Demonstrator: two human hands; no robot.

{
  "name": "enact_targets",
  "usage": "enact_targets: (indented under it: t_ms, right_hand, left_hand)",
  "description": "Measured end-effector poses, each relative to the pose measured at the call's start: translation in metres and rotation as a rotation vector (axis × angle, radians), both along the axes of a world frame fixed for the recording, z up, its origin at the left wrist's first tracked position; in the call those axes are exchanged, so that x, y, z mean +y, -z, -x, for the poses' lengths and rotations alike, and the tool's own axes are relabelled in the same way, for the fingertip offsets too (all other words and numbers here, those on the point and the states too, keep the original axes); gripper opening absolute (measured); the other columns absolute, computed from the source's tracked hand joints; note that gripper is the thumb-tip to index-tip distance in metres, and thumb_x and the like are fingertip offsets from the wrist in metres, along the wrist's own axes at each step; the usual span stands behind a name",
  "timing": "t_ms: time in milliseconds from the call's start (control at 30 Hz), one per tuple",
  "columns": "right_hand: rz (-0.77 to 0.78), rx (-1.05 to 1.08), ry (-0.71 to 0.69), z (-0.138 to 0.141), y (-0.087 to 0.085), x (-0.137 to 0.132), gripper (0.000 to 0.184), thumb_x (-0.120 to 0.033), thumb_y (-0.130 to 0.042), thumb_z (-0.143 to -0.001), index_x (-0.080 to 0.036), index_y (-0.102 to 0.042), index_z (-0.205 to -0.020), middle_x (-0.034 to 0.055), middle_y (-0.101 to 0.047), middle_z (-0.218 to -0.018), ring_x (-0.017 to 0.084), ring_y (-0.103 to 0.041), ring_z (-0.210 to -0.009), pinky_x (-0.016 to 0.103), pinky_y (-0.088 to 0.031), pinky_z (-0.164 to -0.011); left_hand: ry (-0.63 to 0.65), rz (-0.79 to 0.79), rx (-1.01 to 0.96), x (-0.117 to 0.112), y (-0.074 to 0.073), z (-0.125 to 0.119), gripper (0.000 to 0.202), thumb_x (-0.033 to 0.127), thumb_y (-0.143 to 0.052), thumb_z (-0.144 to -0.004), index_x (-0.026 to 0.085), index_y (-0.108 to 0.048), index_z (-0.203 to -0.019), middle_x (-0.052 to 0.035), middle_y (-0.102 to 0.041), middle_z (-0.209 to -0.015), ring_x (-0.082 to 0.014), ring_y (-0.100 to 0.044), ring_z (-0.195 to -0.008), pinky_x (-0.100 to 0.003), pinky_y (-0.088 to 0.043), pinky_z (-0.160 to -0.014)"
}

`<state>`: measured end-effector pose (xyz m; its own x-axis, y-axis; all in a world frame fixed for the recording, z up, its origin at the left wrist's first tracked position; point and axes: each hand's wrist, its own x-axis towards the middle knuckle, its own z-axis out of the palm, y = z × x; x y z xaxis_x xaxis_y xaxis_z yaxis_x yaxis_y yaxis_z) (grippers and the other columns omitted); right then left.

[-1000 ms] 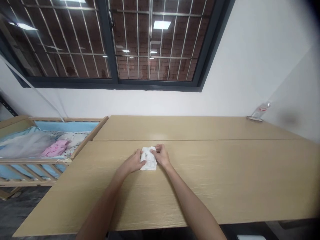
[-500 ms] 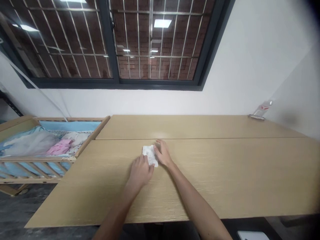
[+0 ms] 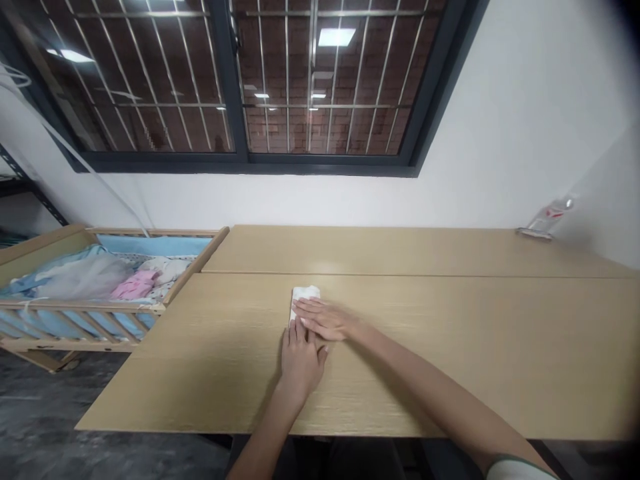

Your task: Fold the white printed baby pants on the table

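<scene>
White folded cloth (image 3: 305, 294) — one, two hands (image 3: 325, 319) flat.

Your room's evenly bright from ceiling panels mirrored in the window (image 3: 240, 80). Edges bend fisheye-style, corners go dark.

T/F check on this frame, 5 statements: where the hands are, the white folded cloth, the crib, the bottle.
1. The right hand lies flat on the small white folded cloth. True.
2. The left hand is lifted clear of the table. False: it rests palm down on the table, just on the near side of the right hand.
3. The cloth lies inside the wooden crib. False: it lies on the table, near the seam between the two tabletops; the crib stands off the table's left end.
4. A clear bottle stands at the far right of the table, near the wall. True.
5. The crib holds pink fabric. True.
</scene>
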<state>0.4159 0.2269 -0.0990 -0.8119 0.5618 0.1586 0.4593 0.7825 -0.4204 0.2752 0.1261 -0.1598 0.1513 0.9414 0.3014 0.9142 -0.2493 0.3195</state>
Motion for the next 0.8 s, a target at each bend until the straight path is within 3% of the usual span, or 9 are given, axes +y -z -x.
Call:
enact_targets:
  t_ms: [233,400,500,600,667,733,800]
  right_hand:
    - [0.054,-0.055,0.064,-0.006,0.007,0.046,0.053,-0.047,-0.037,-0.106,-0.032,-0.038,-0.156,-0.0052,-0.034,-0.164,0.016,-0.026,-0.154,0.039,-0.014,-0.129]
    - [0.082,-0.077,0.098,-0.005,0.019,0.077,0.068,-0.059,-0.028,-0.104,-0.019,-0.030,-0.160,0.0038,-0.023,-0.168,0.022,-0.017,-0.157,0.036,-0.004,-0.129]
    - [0.122,-0.043,0.200,-0.004,0.028,0.089,0.076,-0.064,-0.027,-0.102,-0.015,-0.030,-0.160,0.0083,-0.022,-0.168,0.025,-0.016,-0.157,0.038,-0.004,-0.129]
    - [0.204,0.127,0.397,-0.008,0.038,0.094,0.080,-0.068,-0.025,-0.100,-0.015,-0.033,-0.160,0.0103,-0.021,-0.169,0.027,-0.014,-0.158,0.041,-0.006,-0.129]
    - [0.253,0.364,0.572,-0.012,0.043,0.094,0.078,-0.067,-0.029,-0.100,-0.016,-0.036,-0.158,0.0120,-0.025,-0.168,0.028,-0.019,-0.157,0.045,-0.012,-0.128]
    - [0.279,0.588,0.698,-0.017,0.046,0.092,0.071,-0.063,-0.037,-0.098,-0.019,-0.044,-0.154,0.0149,-0.037,-0.163,0.029,-0.034,-0.150,0.048,-0.023,-0.124]
    - [0.303,0.694,0.734,-0.019,0.047,0.088,0.062,-0.057,-0.045,-0.096,-0.018,-0.055,-0.143,0.0176,-0.053,-0.149,0.029,-0.053,-0.133,0.047,-0.038,-0.114]
  left_hand:
    - [-0.018,0.031,0.106,0.000,-0.013,0.005,0.064,0.049,-0.050,-0.097,0.007,-0.052,-0.145,-0.0293,-0.044,-0.153,-0.0441,-0.041,-0.141,-0.058,-0.035,-0.114]
    - [-0.040,0.027,0.155,-0.005,-0.022,0.004,0.059,0.047,-0.046,-0.100,0.010,-0.051,-0.147,-0.0252,-0.045,-0.153,-0.0382,-0.042,-0.143,-0.051,-0.036,-0.115]
    - [-0.041,0.047,0.161,-0.006,-0.025,0.005,0.058,0.046,-0.046,-0.101,0.011,-0.051,-0.147,-0.0247,-0.045,-0.154,-0.0368,-0.042,-0.143,-0.051,-0.035,-0.115]
    - [-0.005,0.060,0.124,-0.004,-0.031,0.013,0.053,0.044,-0.041,-0.103,0.014,-0.052,-0.146,-0.0212,-0.048,-0.153,-0.0337,-0.044,-0.141,-0.050,-0.032,-0.117]
    - [0.007,0.073,0.075,0.001,-0.037,0.023,0.049,0.042,-0.039,-0.104,0.017,-0.054,-0.143,-0.0178,-0.053,-0.149,-0.0293,-0.049,-0.137,-0.045,-0.034,-0.116]
    - [-0.088,0.102,0.052,0.008,-0.044,0.032,0.046,0.043,-0.037,-0.104,0.017,-0.059,-0.136,-0.0161,-0.060,-0.140,-0.0271,-0.055,-0.128,-0.040,-0.039,-0.109]
    - [-0.250,0.138,0.063,0.019,-0.050,0.039,0.049,0.047,-0.036,-0.103,0.013,-0.063,-0.125,-0.0191,-0.064,-0.128,-0.0308,-0.058,-0.121,-0.042,-0.042,-0.102]
